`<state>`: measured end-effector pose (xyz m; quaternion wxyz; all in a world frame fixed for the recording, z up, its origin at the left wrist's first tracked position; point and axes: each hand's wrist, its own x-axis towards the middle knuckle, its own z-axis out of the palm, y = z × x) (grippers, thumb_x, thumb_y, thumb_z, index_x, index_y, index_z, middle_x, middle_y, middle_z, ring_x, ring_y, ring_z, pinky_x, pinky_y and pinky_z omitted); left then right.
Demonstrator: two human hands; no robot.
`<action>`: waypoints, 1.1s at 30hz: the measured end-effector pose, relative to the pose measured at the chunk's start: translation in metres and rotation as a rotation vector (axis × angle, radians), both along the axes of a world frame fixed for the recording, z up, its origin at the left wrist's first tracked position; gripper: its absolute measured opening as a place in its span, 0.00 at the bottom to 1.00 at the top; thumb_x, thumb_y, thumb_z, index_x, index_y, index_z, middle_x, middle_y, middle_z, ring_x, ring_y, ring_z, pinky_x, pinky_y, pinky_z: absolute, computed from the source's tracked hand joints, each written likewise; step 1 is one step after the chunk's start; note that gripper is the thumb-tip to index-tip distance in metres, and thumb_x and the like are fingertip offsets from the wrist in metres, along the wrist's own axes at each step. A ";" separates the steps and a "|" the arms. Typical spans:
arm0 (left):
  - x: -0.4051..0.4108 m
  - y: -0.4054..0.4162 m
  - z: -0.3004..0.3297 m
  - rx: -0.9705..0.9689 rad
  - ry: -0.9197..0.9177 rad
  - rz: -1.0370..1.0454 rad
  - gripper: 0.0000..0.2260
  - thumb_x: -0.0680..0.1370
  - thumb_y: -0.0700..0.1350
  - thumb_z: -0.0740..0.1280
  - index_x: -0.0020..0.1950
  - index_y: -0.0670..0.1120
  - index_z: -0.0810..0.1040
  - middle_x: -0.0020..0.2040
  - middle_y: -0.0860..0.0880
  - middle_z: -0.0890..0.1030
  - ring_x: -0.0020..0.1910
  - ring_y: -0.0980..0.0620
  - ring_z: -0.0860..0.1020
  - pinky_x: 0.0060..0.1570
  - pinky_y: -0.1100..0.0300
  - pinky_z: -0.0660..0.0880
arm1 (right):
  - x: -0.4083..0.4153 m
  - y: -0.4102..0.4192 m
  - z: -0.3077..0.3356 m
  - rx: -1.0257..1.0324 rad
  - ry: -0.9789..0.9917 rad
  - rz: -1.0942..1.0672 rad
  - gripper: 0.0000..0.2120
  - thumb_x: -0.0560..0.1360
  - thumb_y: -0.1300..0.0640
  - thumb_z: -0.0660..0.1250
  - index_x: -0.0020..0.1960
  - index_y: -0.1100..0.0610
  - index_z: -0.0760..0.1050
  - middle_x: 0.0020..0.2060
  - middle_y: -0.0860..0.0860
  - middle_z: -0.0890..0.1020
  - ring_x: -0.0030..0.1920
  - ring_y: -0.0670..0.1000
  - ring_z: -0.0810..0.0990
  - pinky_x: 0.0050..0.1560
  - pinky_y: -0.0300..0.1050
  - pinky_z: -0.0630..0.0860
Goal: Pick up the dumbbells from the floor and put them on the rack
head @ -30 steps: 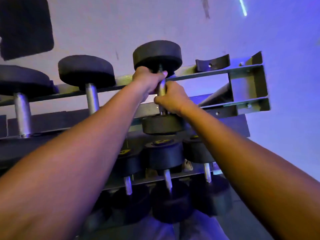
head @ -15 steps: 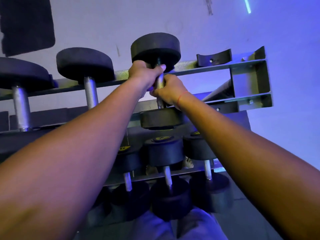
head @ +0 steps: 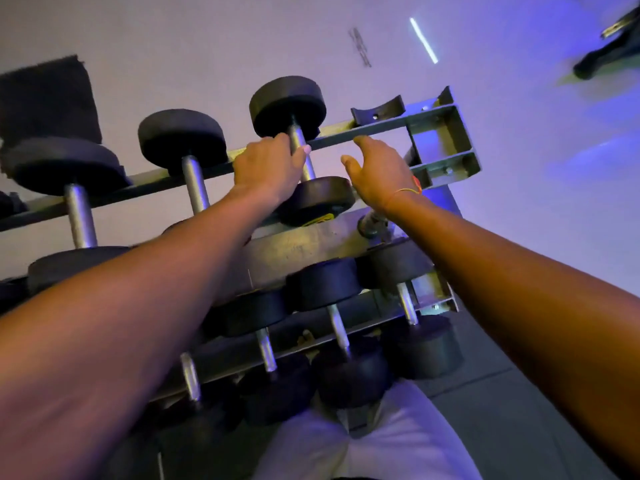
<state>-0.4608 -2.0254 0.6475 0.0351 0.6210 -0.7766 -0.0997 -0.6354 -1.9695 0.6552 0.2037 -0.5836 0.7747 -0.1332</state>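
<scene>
Placing step, near done. Dumbbell [head: 300,157] is lying across the top rails of the rack [head: 363,133], far head over the back rail, near head on the front rail, 3rd in its row w/ a bare cradle [head: 377,110] to its right. Left hand [head: 268,164] is wrapping the steel handle; right hand [head: 377,169] is hanging open beside it, fingers spread, touching nothing. Next, judged: left hand lets go once the weight is sitting steady. Dumbbell: round black rubber heads, plain metal bar, yellow mark on the near head.
</scene>
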 end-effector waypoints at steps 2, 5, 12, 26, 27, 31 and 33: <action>0.004 0.016 0.012 -0.040 -0.012 -0.032 0.25 0.80 0.63 0.54 0.64 0.46 0.75 0.58 0.42 0.79 0.58 0.38 0.75 0.44 0.48 0.70 | -0.014 0.021 0.016 -0.050 0.046 -0.011 0.23 0.80 0.44 0.59 0.68 0.56 0.69 0.64 0.57 0.76 0.65 0.61 0.73 0.62 0.59 0.73; 0.003 0.043 0.037 -0.100 -0.033 -0.090 0.26 0.79 0.64 0.56 0.67 0.46 0.72 0.63 0.42 0.76 0.61 0.38 0.72 0.52 0.44 0.72 | -0.034 0.059 0.039 -0.086 0.116 -0.020 0.23 0.79 0.45 0.60 0.68 0.57 0.68 0.64 0.58 0.75 0.65 0.62 0.72 0.62 0.59 0.73; -0.013 0.128 0.100 -0.290 -0.007 -0.225 0.29 0.79 0.65 0.56 0.69 0.46 0.70 0.66 0.43 0.73 0.62 0.40 0.71 0.55 0.44 0.72 | -0.071 0.181 0.089 -0.175 0.196 -0.107 0.27 0.78 0.44 0.62 0.73 0.55 0.64 0.68 0.56 0.72 0.67 0.62 0.70 0.62 0.58 0.72; -0.036 0.424 0.178 -0.448 0.069 -0.593 0.29 0.78 0.65 0.57 0.71 0.46 0.68 0.67 0.41 0.72 0.64 0.37 0.69 0.60 0.43 0.70 | -0.057 0.545 0.154 -0.232 0.344 -0.366 0.30 0.78 0.42 0.61 0.75 0.56 0.60 0.69 0.57 0.70 0.68 0.62 0.68 0.62 0.62 0.73; -0.040 0.442 0.186 -0.458 0.072 -0.625 0.29 0.78 0.65 0.58 0.71 0.46 0.69 0.68 0.41 0.71 0.65 0.37 0.69 0.61 0.43 0.69 | -0.053 0.571 0.159 -0.244 0.351 -0.403 0.30 0.78 0.42 0.61 0.74 0.57 0.60 0.69 0.57 0.70 0.68 0.62 0.69 0.62 0.62 0.72; -0.046 0.525 0.197 -0.453 0.083 -0.809 0.31 0.78 0.66 0.56 0.73 0.46 0.67 0.71 0.42 0.69 0.67 0.38 0.67 0.63 0.43 0.68 | -0.028 0.690 0.169 -0.253 0.394 -0.561 0.31 0.79 0.43 0.61 0.75 0.57 0.59 0.70 0.58 0.70 0.68 0.62 0.69 0.64 0.61 0.71; -0.042 0.569 0.191 -0.456 0.104 -0.907 0.31 0.78 0.66 0.56 0.73 0.46 0.67 0.70 0.41 0.69 0.67 0.37 0.68 0.62 0.42 0.70 | -0.006 0.752 0.168 -0.245 0.413 -0.647 0.30 0.79 0.44 0.60 0.75 0.57 0.59 0.69 0.58 0.70 0.67 0.62 0.69 0.63 0.60 0.71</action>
